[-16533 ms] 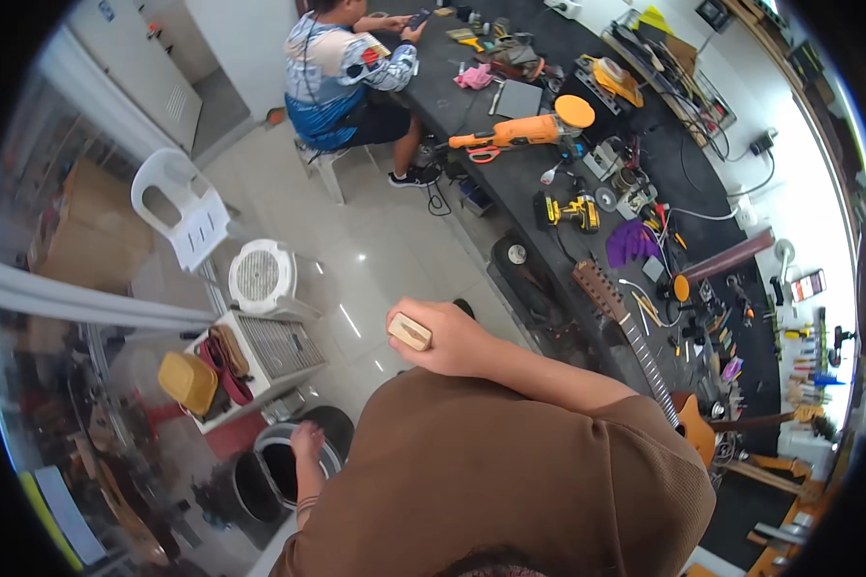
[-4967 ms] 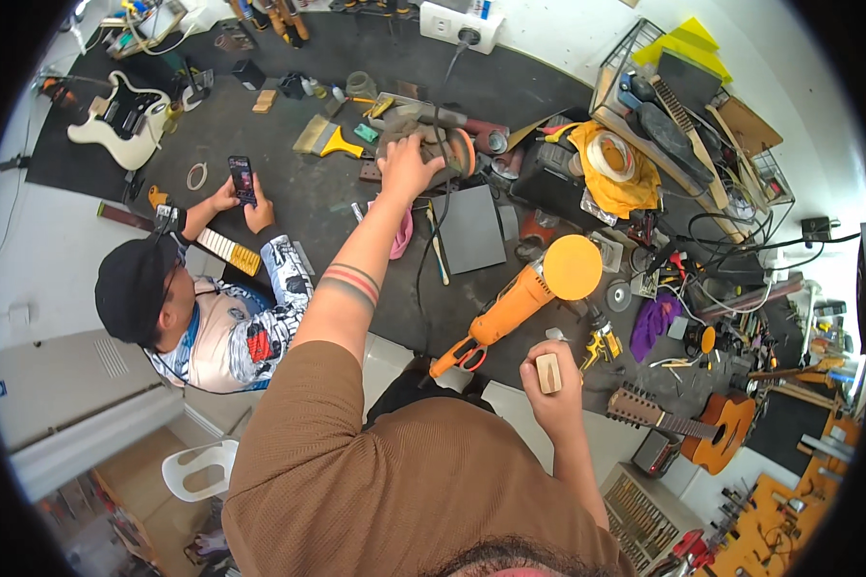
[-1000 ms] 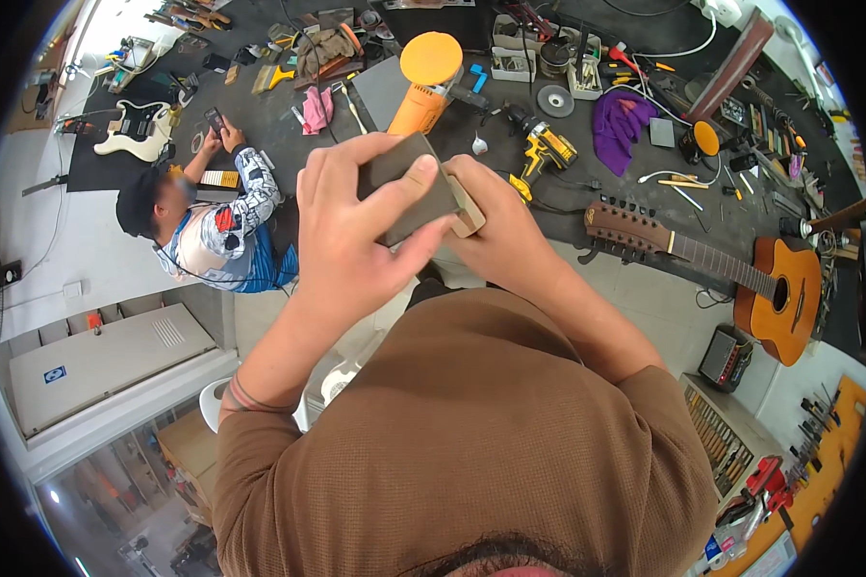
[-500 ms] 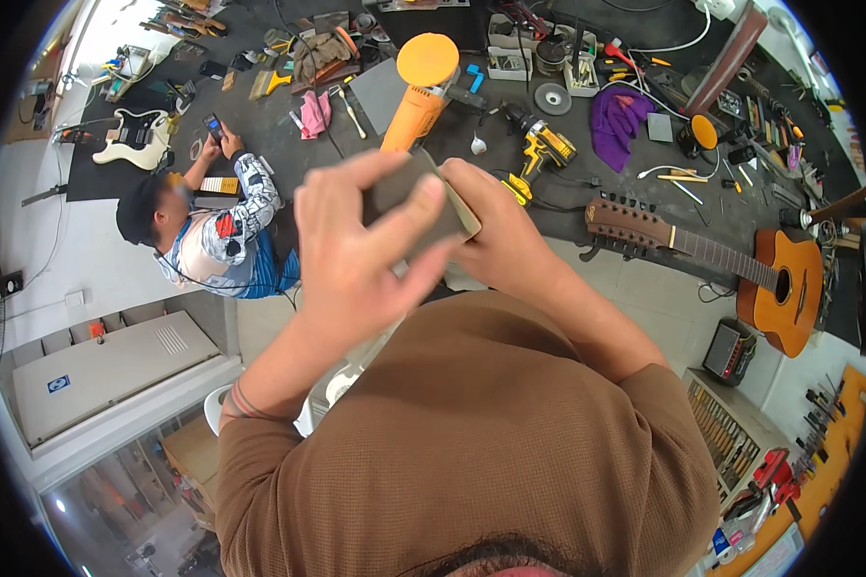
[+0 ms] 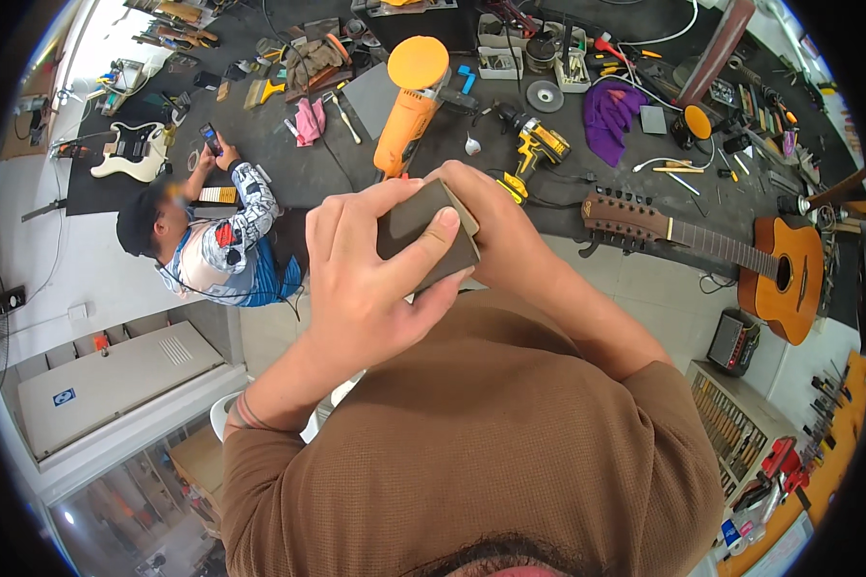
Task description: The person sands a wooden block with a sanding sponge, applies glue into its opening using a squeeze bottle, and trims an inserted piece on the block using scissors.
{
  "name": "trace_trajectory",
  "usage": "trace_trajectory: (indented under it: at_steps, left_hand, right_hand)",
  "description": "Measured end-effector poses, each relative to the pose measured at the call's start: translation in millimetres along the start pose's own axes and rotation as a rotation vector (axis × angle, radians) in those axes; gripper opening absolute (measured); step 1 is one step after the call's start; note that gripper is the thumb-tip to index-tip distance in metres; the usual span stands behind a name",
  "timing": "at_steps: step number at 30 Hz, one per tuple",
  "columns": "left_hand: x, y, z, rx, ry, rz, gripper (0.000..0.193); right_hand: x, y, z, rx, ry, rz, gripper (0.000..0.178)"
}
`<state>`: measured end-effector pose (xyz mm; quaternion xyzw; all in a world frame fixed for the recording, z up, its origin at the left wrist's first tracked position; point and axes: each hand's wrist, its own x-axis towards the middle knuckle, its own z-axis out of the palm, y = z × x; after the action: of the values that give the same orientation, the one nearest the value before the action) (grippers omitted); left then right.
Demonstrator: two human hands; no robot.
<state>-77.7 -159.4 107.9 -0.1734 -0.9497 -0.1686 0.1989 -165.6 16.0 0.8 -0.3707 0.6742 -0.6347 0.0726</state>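
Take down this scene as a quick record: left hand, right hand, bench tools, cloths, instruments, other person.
Left hand: gripping a dark block, thumb across its face
Right hand: closed around a pale piece at the block's edge; mostly hidden
Bench tools: orange power tool with a round pad; yellow-and-black drill
Cloths: pink cloth, left; purple cloth, right
Instruments: acoustic guitar, right; white electric guitar body, far left
Other person: seated at left, holding a phone
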Motion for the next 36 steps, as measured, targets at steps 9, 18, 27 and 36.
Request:
trace_trajectory:
  at_steps: [9,18,27,36]
  left_hand:
    - [9,-28,17,0.037,0.083,-0.034,0.054]
    - [3,11,15,-0.125,0.011,0.014,0.055]
    - [3,9,5,-0.096,-0.044,0.026,0.069]
    - [3,-14,13,-0.181,0.021,0.061,0.067]
  right_hand:
    - [-3,3,-2,-0.014,0.055,0.084,0.043]
    - [0,2,-7,0.149,0.024,-0.035,0.036]
    - [1,-7,-9,0.13,0.019,0.058,0.04]
    - [8,9,-2,0.024,-0.044,0.115,0.064]
